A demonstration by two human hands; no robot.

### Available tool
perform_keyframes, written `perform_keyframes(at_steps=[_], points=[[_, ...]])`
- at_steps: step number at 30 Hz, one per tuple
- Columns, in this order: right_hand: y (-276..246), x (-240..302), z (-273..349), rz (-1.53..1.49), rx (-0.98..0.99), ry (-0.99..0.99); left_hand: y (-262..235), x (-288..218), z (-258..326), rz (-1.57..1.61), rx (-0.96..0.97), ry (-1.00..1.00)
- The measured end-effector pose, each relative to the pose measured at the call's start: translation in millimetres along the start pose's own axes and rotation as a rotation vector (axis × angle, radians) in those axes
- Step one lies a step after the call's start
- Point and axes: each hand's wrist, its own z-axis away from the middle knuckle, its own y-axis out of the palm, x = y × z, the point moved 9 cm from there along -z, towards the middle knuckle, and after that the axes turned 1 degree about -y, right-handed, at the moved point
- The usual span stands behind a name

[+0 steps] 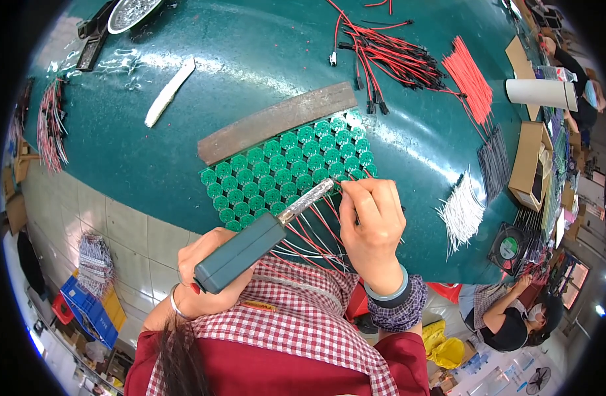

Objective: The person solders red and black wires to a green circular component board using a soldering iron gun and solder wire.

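My left hand (207, 261) is wrapped round the dark green handle of a soldering iron (242, 253). Its metal barrel points up and right, the tip at the lower right edge of a panel of round green circuit boards (272, 179). Beside that tip, my right hand (374, 221) is closed in a pinch on what looks like a thin wire, mostly hidden by the fingers. Red and white wires (316, 239) trail from the panel's near edge toward my apron. Along the panel's far edge lies a flat metal bar (276, 124).
Red and black connector leads (399, 58) lie at the far side of the green table (250, 46). Red (469, 79), grey (493, 164) and white (461, 214) wire bundles are at the right, near a cardboard box (531, 162) and small fan (507, 247). A whitish strip (169, 92) lies left.
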Motion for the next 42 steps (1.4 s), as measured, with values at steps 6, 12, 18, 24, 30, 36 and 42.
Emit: perform_keyframes(at_steps=[6,12,18,24,30,36,42], points=[[1,1,1,0.020,0.003,-0.011,0,-1,0,-0.017,0.016,0.030],[0,0,-1,0.007,0.026,0.039,-5,-19,-5,-0.089,-0.008,0.157],[-8,-7,-22,-0.012,0.192,0.075,-7,-5,-2,-0.067,-0.046,0.061],[-2,-63,-89,0.145,0.124,0.027,-9,-2,-2,-0.039,-0.040,0.045],[-5,-93,-76,0.123,0.170,0.170,-13,-1,-3,-0.024,-0.058,0.043],[-24,-94,-62,0.162,0.223,0.264,-11,0,-6,-0.013,-0.056,0.031],[11,-102,-92,0.154,0.133,0.149,-12,-6,-4,-0.078,-0.039,0.066]])
